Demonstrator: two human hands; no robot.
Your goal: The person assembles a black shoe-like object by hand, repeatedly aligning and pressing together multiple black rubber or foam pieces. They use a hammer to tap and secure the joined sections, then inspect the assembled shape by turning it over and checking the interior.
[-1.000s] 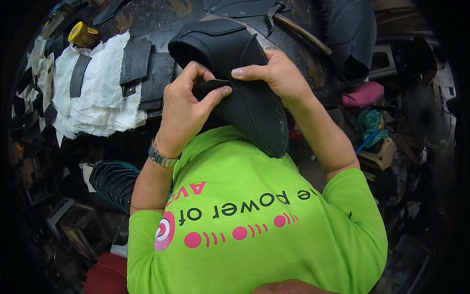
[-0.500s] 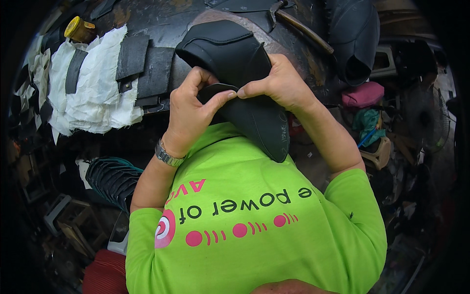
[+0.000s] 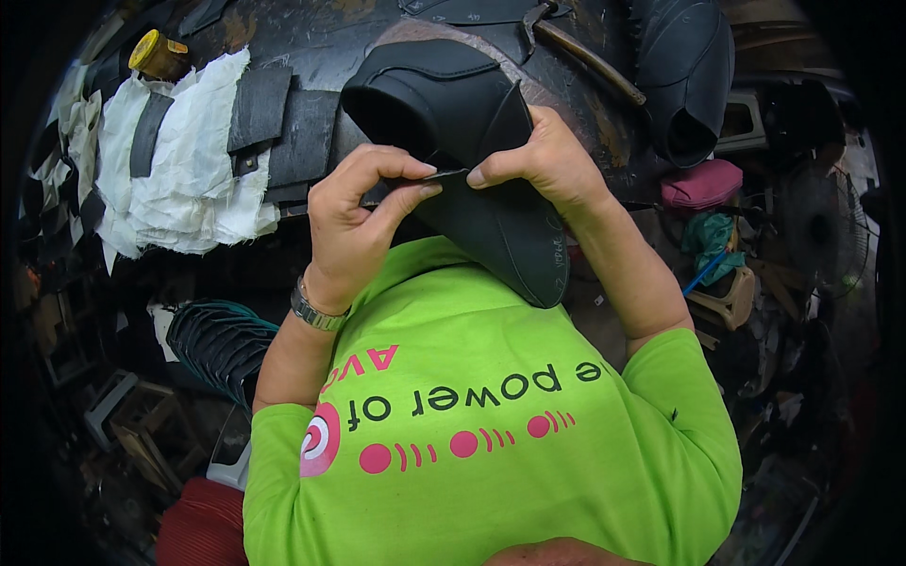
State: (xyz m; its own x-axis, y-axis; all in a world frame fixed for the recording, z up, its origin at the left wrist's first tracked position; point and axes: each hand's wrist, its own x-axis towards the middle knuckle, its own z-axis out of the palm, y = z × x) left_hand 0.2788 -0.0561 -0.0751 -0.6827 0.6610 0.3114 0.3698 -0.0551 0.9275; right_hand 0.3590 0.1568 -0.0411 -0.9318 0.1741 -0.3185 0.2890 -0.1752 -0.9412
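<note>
A black shoe upper (image 3: 505, 231) with stitched seams is held between my hands over my lap, against the bench's near edge. Its rounded, hollow part lies toward the bench, while a pointed flap with light handwriting hangs down over my green shirt. My left hand (image 3: 354, 208) pinches a raised edge near the middle between thumb and forefinger. My right hand (image 3: 552, 170) grips the upper from the right side, its thumb pressed on top close to that same edge. The other right fingers are hidden behind the leather.
On the dark bench lie a hammer (image 3: 590, 61), white cloth (image 3: 179, 189), black pieces (image 3: 260, 108) and a yellow-lidded jar (image 3: 159, 55). Nested black uppers (image 3: 694, 75) stand at the right, above a pink bundle (image 3: 700, 182). A stack of black pieces (image 3: 212, 344) is at lower left.
My left hand has shifted slightly left, its forefinger now stretched straighter along the edge beside the thumb. The upper has tilted a little, its pointed flap moving slightly right.
</note>
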